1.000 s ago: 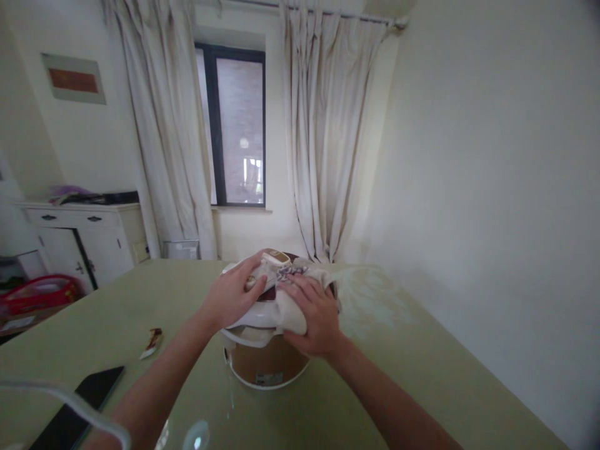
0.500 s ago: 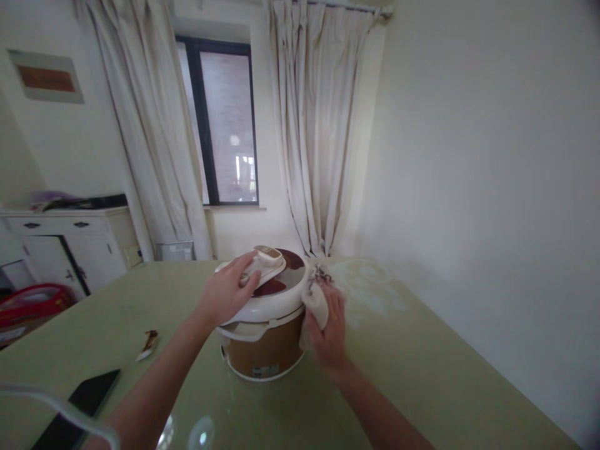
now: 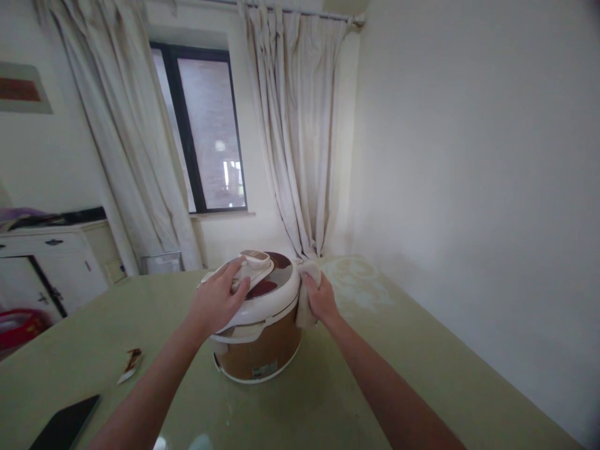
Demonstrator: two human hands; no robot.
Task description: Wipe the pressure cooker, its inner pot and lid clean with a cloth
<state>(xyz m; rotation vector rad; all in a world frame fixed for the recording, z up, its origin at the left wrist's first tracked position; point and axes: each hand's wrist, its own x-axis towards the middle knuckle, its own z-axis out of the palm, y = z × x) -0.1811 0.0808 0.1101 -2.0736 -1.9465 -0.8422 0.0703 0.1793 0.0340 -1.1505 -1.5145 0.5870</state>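
Note:
A rice cooker (image 3: 257, 351) with a brown body and a white lid stands on the table. My left hand (image 3: 218, 300) lies on the left of its lid, thumb apart from the fingers, beside the raised control panel (image 3: 257, 267). A pale cloth (image 3: 307, 306) is bunched in my right hand (image 3: 323, 296), which presses it against the right side of the cooker near the lid's rim. Some of the right fingers are hidden by the cloth.
The green tabletop (image 3: 375, 369) carries a small brown-and-white scrap (image 3: 130, 365) and a dark flat device (image 3: 65, 422) at the left. A white cabinet (image 3: 70, 265) and a red basin (image 3: 21, 331) are beyond it. A wall (image 3: 469, 187) runs along the right.
The view has turned slightly right, so things sit further left. My right hand has shifted with the cloth toward the back of the cooker's right side. My left hand stays on the lid.

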